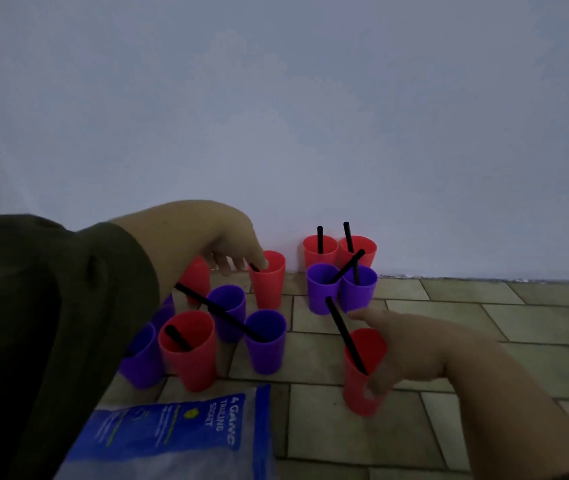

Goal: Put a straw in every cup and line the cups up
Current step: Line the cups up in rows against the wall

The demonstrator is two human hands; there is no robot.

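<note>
Several red and purple cups stand on the tiled floor by the wall. My left hand (231, 244) reaches over the left group, its fingers on the rim of a red cup (269, 282) with a black straw tip (254, 267) at its edge. My right hand (404, 351) grips a red cup (362, 375) in front, which holds a slanted black straw (343, 332). At the wall, two red cups (321, 251) and two purple cups (322, 289) hold straws. A long straw (220, 313) leans in a purple cup (265, 341).
A blue and clear plastic bag (172, 434) printed "4 gang trailing socket" lies at the lower left. A plain white wall (310, 116) rises right behind the cups. My dark sleeve (51, 323) hides part of the left cups. Tiled floor (483, 323) extends to the right.
</note>
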